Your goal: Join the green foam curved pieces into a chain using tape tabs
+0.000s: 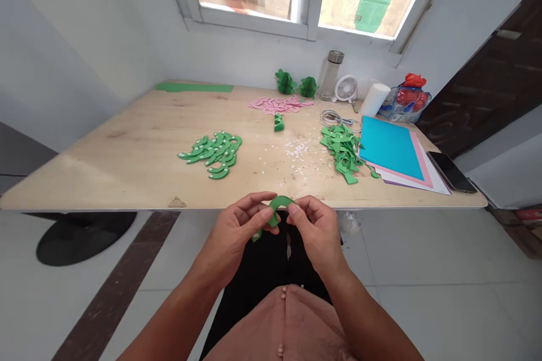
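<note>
Between my two hands, just off the table's front edge, is a curved green foam piece (281, 201). My left hand (243, 223) is closed on its left part, thumb on top; a bit of green with a pale patch also shows below those fingers. My right hand (315, 225) pinches the right end of the curve between thumb and fingers. On the table to the left lies a pile of similar curved green pieces (218, 152), many with small white patches. Green offcuts (342, 149) are heaped on the right, and white paper scraps (297, 148) are scattered between.
Pink cut pieces (279, 104) lie farther back, before two green folded shapes (285, 82). A glass bottle (330, 76), small fan (346, 88), white roll (375, 98) and tape ring (331, 118) stand behind coloured sheets (392, 146) and a phone (451, 171). A green strip (195, 88) lies at back left.
</note>
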The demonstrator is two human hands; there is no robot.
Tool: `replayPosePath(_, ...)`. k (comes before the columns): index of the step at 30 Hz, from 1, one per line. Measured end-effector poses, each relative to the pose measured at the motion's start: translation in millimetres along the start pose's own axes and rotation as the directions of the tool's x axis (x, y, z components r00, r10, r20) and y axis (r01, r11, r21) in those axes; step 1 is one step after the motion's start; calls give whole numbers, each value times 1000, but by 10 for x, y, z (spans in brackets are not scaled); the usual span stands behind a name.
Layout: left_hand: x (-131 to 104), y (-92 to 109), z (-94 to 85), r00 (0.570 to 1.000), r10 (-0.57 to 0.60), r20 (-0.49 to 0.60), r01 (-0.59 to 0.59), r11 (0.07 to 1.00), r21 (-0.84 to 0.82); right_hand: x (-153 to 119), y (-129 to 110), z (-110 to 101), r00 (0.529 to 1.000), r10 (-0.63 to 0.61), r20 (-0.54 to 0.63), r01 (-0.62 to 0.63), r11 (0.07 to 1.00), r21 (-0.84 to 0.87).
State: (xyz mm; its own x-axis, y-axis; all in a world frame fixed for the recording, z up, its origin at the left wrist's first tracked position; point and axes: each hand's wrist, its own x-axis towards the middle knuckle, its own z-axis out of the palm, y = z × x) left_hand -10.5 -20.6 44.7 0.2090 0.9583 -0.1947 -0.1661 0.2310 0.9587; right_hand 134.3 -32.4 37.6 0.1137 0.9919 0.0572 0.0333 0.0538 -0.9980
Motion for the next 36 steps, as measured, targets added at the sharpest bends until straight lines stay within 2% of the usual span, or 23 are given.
replayPosePath(4, -85, -79, -11, 1000, 9, -15, -9, 1000, -14, -65, 45, -32, 999, 31, -32, -28, 995, 98)
replayPosePath(7, -139, -73, 14, 998, 50, -47, -48, 998, 48, -116, 39, -59, 999, 48, 12, -49, 988, 147)
replayPosePath(13, -246, 20, 111, 986, 137, -92, -114, 968, 223, -184, -1, -122, 993, -28, 113, 24, 999, 39)
replayPosePath(17, -291, -12, 134, 975, 163, -153, -147, 983, 109, -220, 13, -141, 999, -16, 29, 13, 995, 98)
replayPosePath(20, -317, -90, 149, 985, 83, -153, -94, 994, -60, -244, 38, -121, 998, 29, -52, -19, 983, 182)
replayPosePath(24, -326, -187, 211, 990, -12, -141, -14, 983, -180, -272, 89, -54, 992, 99, -73, -75, 958, 275)
replayPosePath(30, -294, -222, 274, 985, 29, -167, -50, 991, -122, -313, 125, -41, 995, 98, 28, -102, 941, 322)
replayPosePath(36, -305, -242, 248, 991, 62, -123, -60, 998, 17, -336, 150, -143, 996, 24, 86, -36, 989, 146)
